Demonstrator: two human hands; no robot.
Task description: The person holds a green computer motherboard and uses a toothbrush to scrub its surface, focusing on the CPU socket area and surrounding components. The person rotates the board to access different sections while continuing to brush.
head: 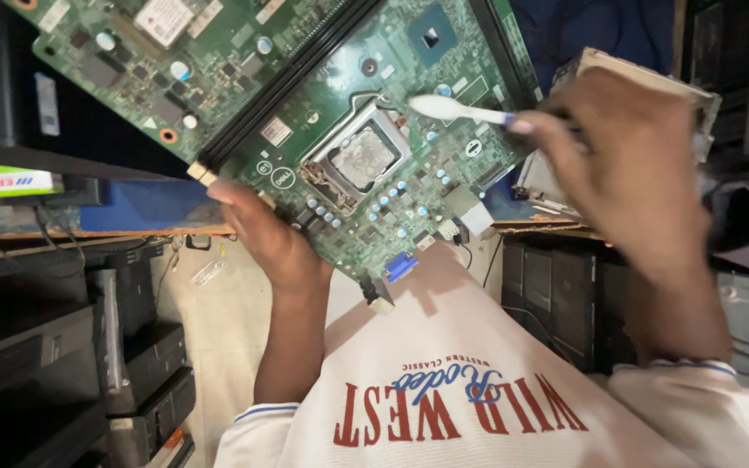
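While gripped, toothbrush (454, 108) head leftward, horizontal.

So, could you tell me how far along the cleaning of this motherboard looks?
Mid-job, it seems. The left hand holds the green motherboard tilted up by its lower edge, and the right hand holds a white brush with its head beside the processor socket. The chip in the socket looks grey and smeared, so that spot seems not yet clean. How much of the rest has been brushed cannot be told.
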